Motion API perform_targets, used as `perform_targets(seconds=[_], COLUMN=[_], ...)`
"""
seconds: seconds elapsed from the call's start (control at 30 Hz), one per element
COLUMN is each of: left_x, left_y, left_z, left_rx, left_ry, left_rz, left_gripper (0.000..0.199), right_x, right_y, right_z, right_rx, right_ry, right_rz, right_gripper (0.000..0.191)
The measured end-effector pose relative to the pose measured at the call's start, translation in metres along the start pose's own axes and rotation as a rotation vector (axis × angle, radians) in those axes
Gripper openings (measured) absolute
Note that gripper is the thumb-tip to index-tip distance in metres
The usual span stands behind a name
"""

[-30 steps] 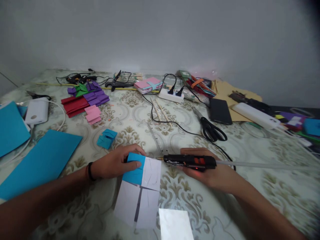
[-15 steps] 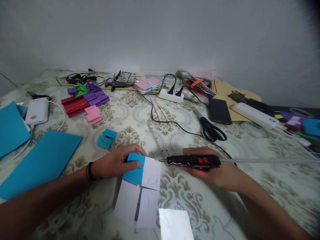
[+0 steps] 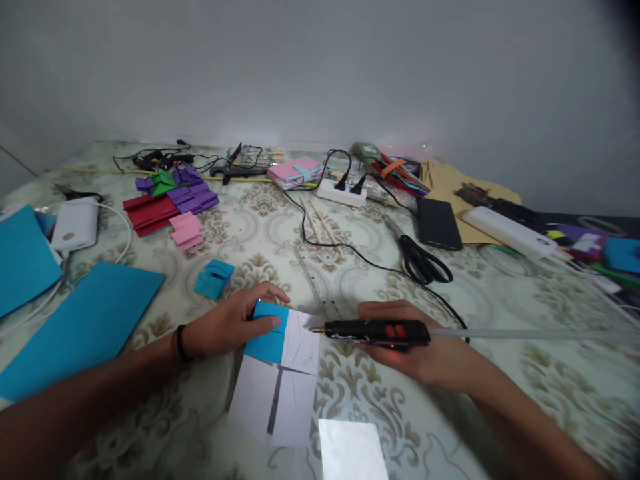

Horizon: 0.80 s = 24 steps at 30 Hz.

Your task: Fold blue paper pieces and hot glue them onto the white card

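My right hand is wrapped round a black glue gun with a red light glowing on it. A long pale glue stick sticks out of its back end. The nozzle tip is at the right edge of a white paper square; whether it touches cannot be told. My left hand pinches the blue paper square beside it, thumb on top. Below these, joined in one sheet, lie two more white panels with a dark gap between them. A separate white paper piece rests nearby.
A small folded blue paper and blue sheets lie left. Black-handled scissors, a phone-like black slab and a white power strip sit farther back. A black cord crosses the table beyond a clear ruler.
The glue gun in my right hand has moved slightly left and toward me, its nozzle lower along the white square's edge. My left hand still holds the blue square, with little shift.
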<state>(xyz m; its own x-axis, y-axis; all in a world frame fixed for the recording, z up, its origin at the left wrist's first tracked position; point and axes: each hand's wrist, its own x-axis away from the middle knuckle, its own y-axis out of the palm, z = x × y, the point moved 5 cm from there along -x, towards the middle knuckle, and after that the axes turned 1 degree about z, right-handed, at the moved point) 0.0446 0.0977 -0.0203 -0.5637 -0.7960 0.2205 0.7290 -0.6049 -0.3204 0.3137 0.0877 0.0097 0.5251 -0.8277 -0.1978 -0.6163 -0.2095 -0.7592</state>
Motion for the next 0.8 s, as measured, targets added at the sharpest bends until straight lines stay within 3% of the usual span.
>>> perform_targets(seconds=[0.2, 0.4, 0.63, 0.8], left_x=[-0.002, -0.001, -0.002, -0.002], left_y=[-0.002, -0.001, -0.001, -0.001], left_z=[0.002, 0.000, 0.001, 0.002], left_rx=[-0.068, -0.044, -0.034, -0.024], left_ry=[0.051, 0.047, 0.058, 0.059], left_rz=[0.029, 0.018, 0.013, 0.008], left_gripper=[0.031, 0.032, 0.030, 0.029], right_x=[-0.002, 0.001, 0.000, -0.010], right_y=[0.011, 0.022, 0.018, 0.020], right_z=[-0.020, -0.024, -0.026, -0.032], right_rx=[-0.103, -0.188, -0.211, -0.261], right_ry=[-0.108, -0.141, -0.155, -0.152], right_rz=[-0.020, -0.070, -0.021, -0.127], right_gripper=[0.006, 0.010, 0.004, 0.023])
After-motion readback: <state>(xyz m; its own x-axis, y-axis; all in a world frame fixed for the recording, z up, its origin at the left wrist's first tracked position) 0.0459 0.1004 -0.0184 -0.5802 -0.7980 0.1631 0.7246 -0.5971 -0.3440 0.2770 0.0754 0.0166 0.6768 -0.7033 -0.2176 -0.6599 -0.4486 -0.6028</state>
